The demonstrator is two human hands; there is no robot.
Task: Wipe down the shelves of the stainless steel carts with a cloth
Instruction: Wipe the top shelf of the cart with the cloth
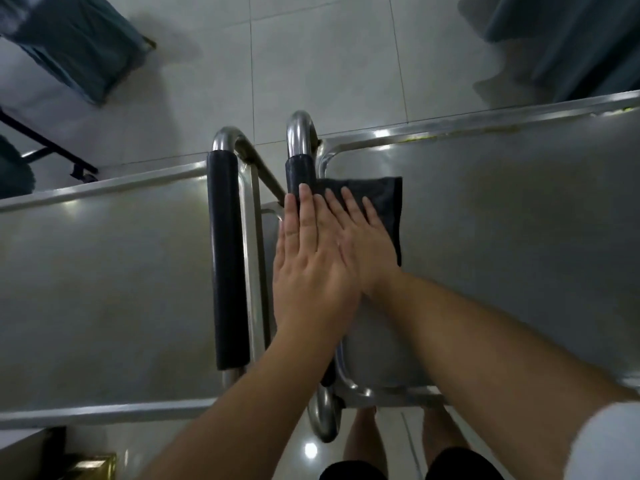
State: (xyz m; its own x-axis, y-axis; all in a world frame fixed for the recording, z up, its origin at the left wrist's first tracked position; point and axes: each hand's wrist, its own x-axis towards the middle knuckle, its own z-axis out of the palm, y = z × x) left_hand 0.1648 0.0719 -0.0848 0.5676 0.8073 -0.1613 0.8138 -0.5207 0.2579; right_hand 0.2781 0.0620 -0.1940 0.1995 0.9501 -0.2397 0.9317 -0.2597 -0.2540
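both hands flat on cloth, near corner of right cart top

two steel carts stand side by side, handles toward each other. the left cart [104, 271] shows a wide bare top shelf running to the left frame edge, with a raised rim along its far and near sides. the right cart [502, 220] shows the same kind of bare top, running off the right frame edge.

the dark cloth [384, 206] lies folded on the right cart's top shelf, at the corner beside its handle; its left edge touches the black grip of the right handle [300, 174]. open steel lies to the right of the cloth and toward the near rim.

right hand [363, 237]: fingers straight and spread a little, palm down, pressing on the cloth. left hand [308, 265]: fingers straight and together, laid partly over the right hand, fingertips reaching the black grip and the cloth's left edge. neither hand curls round anything.

the left handle [227, 265] has a long black grip; a narrow gap separates the two handles.

pale tiled floor [311, 64] beyond the carts. teal fabric [79, 39] at upper left, more at upper right. no readable writing or labels.
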